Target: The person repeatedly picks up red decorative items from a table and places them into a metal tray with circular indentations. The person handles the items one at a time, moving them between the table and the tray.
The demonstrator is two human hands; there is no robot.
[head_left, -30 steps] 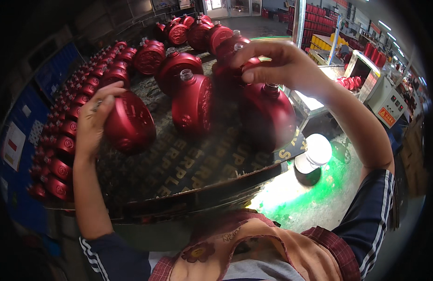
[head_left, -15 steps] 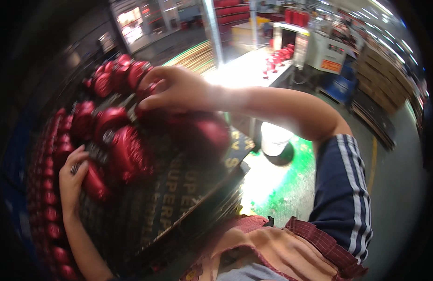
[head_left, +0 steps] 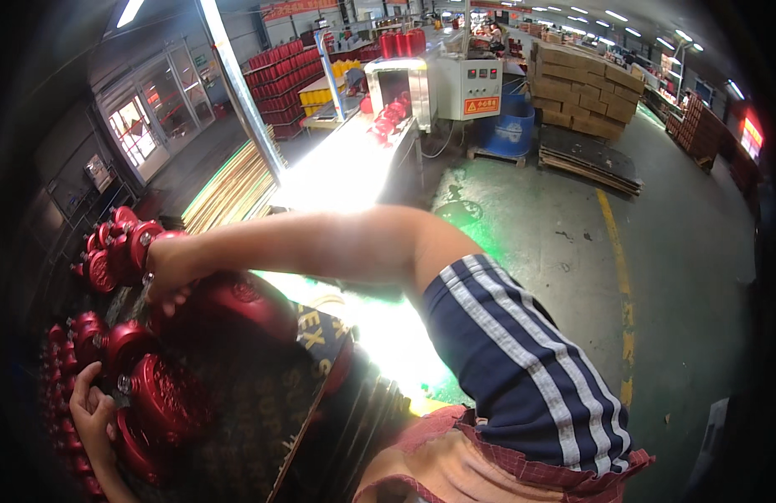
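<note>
Shiny red metallic bottles with raised patterns and silvery neck fittings stand and lie on a dark printed board [head_left: 262, 411] at the left. My right hand [head_left: 171, 272] reaches across to the far left, its fingers curled round the neck end of a large red bottle [head_left: 245, 303] that lies tilted below my forearm. At the lower left, my left hand [head_left: 94, 412] has bent fingers at the neck of another red bottle [head_left: 138, 446]; the grip is partly hidden. Between the hands rests an embossed red bottle [head_left: 163, 394].
More red bottles [head_left: 111, 251] crowd the far left of the board. Beyond are a brightly lit conveyor [head_left: 337, 172] with red bottles, a control box [head_left: 476, 88], a blue drum [head_left: 509, 126], stacked cartons [head_left: 581, 92] and a metal post [head_left: 237, 84].
My view has swung to the right, so the bottles and both hands sit farther left and lower. The large bottle at my right hand is less blurred.
</note>
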